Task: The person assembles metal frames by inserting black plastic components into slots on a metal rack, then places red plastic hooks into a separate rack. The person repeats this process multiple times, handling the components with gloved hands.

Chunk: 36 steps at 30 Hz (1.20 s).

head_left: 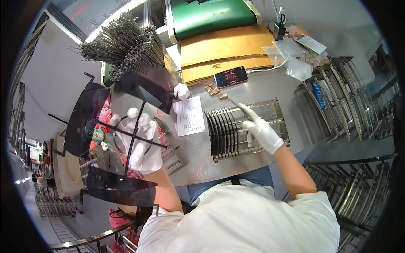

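My left hand (145, 158), in a white glove, holds up a black cross-shaped wire frame (134, 135). Dark curved plates, one of them the smoky lens-like plate (120, 187), hang around the frame on hooked ends. Part of my left hand shows behind the wires. On the right, my white-gloved right hand (262, 134) is over a metal slotted rack (276, 122), closed on a slim grey pointed tool (235, 102). Several black curved plates (222, 133) stand upright in a row along the rack's left side.
A printed sheet (190, 116), small tan blocks (216, 90) and a phone (230, 77) lie on the metal table. Behind them are cardboard (223, 48) and a green conveyor belt (215, 17). Bundled wire hooks (126, 46) stand far left; more racks (341, 97) stand at right.
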Each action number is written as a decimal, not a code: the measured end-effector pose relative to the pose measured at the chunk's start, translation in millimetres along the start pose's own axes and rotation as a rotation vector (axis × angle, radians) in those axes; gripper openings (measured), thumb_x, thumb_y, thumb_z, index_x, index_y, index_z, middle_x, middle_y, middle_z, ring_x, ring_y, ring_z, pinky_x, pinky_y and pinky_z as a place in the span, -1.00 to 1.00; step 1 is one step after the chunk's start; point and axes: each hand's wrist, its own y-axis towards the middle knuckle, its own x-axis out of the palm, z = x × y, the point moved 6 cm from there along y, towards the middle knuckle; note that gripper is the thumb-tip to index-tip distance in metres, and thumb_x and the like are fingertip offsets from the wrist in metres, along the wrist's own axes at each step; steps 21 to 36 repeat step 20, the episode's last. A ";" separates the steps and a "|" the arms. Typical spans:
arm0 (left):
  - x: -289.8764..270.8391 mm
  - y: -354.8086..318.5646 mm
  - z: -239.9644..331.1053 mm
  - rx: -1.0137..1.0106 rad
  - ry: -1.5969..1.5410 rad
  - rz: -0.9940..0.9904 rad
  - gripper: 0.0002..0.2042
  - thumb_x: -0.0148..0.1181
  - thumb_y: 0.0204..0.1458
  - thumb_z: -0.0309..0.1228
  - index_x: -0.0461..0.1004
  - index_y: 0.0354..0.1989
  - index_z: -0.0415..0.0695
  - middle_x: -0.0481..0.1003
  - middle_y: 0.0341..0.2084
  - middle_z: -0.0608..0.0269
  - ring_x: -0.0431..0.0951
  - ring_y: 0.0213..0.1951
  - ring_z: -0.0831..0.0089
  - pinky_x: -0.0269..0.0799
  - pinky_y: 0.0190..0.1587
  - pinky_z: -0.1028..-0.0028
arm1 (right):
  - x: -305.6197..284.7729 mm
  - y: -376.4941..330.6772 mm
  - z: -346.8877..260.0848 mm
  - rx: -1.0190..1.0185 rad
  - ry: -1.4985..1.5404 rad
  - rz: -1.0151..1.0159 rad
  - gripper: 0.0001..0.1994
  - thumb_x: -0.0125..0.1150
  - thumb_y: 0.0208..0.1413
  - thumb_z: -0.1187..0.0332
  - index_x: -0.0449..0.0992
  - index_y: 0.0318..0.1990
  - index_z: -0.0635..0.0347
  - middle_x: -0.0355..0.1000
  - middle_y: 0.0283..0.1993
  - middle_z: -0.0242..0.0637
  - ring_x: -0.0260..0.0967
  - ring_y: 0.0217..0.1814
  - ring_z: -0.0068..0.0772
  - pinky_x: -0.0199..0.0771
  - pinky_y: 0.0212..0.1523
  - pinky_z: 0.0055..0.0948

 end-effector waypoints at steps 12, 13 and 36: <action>-17.5 -13.4 -6.0 -0.176 0.030 -0.002 -0.01 0.62 -0.27 -0.45 0.18 0.43 0.13 0.25 0.20 0.11 0.34 0.05 0.25 0.31 -0.08 0.44 | 3.8 40.8 87.5 0.141 -0.141 -0.033 -0.22 -0.02 0.34 -0.12 0.04 0.55 0.18 0.49 -0.37 -0.28 0.44 -0.45 -0.48 0.56 -0.38 -0.42; -18.9 -12.9 -5.8 -0.174 -0.025 -0.027 -0.10 0.52 -0.17 -0.41 0.18 0.43 0.10 0.27 0.19 0.03 0.35 0.06 0.17 0.33 -0.07 0.37 | -2.3 41.5 86.7 0.130 -0.189 -0.053 -0.21 -0.04 0.35 -0.13 0.01 0.55 0.20 0.52 -0.36 -0.23 0.46 -0.44 -0.41 0.58 -0.35 -0.36; 4.6 -14.8 -20.1 -0.073 0.047 0.123 -0.53 -0.02 0.38 -0.19 0.22 0.42 -0.01 0.45 0.05 -0.22 0.53 -0.13 -0.07 0.52 -0.18 0.15 | 19.0 31.6 37.6 0.038 -1.079 0.197 -0.12 -0.13 0.35 -0.29 -0.11 0.58 0.14 0.60 -0.14 0.18 0.62 -0.16 0.05 0.59 -0.15 0.01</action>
